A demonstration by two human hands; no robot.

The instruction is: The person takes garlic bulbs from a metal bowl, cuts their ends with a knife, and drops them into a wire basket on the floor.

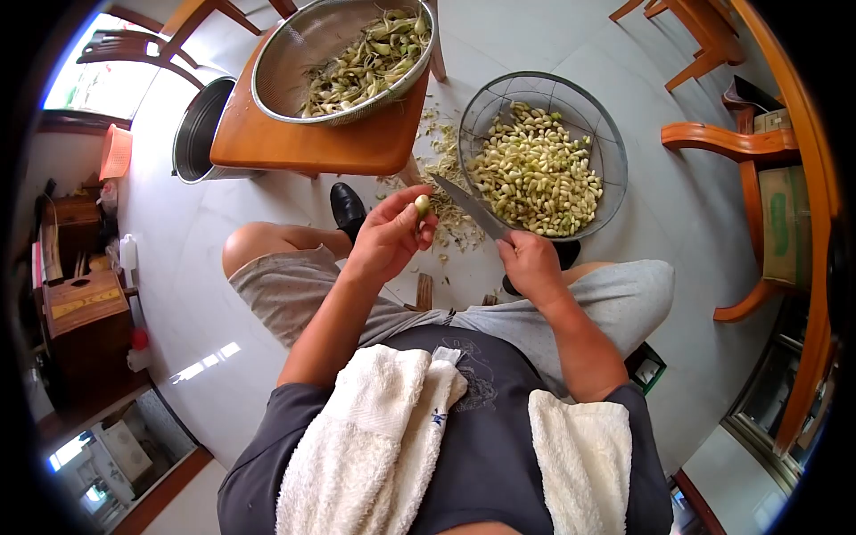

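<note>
My left hand (390,234) pinches a small pale bulb (422,205) between thumb and fingers, over the floor between my knees. The handle of a knife is in my right hand (532,266), and its long grey blade (473,207) points up and left, its tip close to the bulb but apart from it. Beyond the knife, a round wire-mesh basket (615,169) on the floor holds many peeled pale bulbs (538,169). A metal colander (278,89) of untrimmed bulbs with stalks (374,67) rests on a wooden stool (312,147).
Peelings (450,174) lie scattered on the floor beside the basket. A metal bucket (201,134) stands left of the stool. Wooden chairs (731,138) and a cardboard box (786,223) are at the right. White towels (361,437) hang over my chest.
</note>
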